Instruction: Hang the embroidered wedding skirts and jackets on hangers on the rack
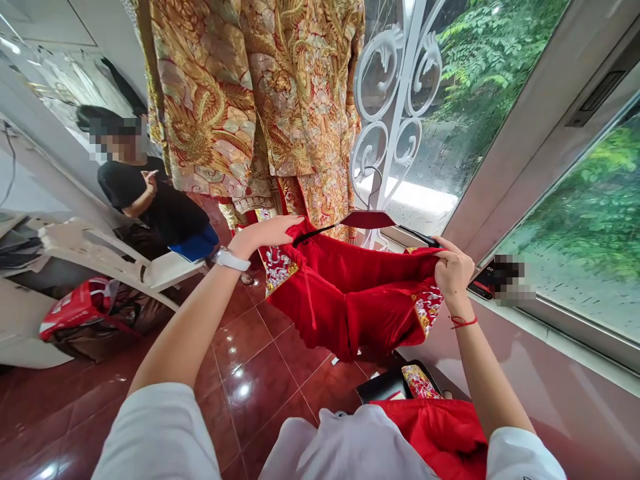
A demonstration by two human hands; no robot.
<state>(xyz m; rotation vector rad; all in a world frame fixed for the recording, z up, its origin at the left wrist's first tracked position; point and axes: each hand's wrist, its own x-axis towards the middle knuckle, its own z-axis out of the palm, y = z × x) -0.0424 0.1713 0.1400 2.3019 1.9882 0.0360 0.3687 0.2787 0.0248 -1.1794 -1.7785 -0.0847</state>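
A red garment [350, 293] with gold embroidered trim hangs between my two hands, draped over a dark red hanger [367, 220]. My left hand [273, 233] is closed on the garment's left edge beside the hanger arm. My right hand [453, 270] is closed on the right edge at the hanger's other end. More red cloth [440, 433] lies against my body below.
A gold and red embroidered robe [255, 100] hangs just behind. A white scrolled metal stand [395, 100] and a large window [575, 220] are to the right. Another person in black [150, 197] sits at left near a white chair [105, 257] and a red bag [75, 307]. The floor is red tile [250, 373].
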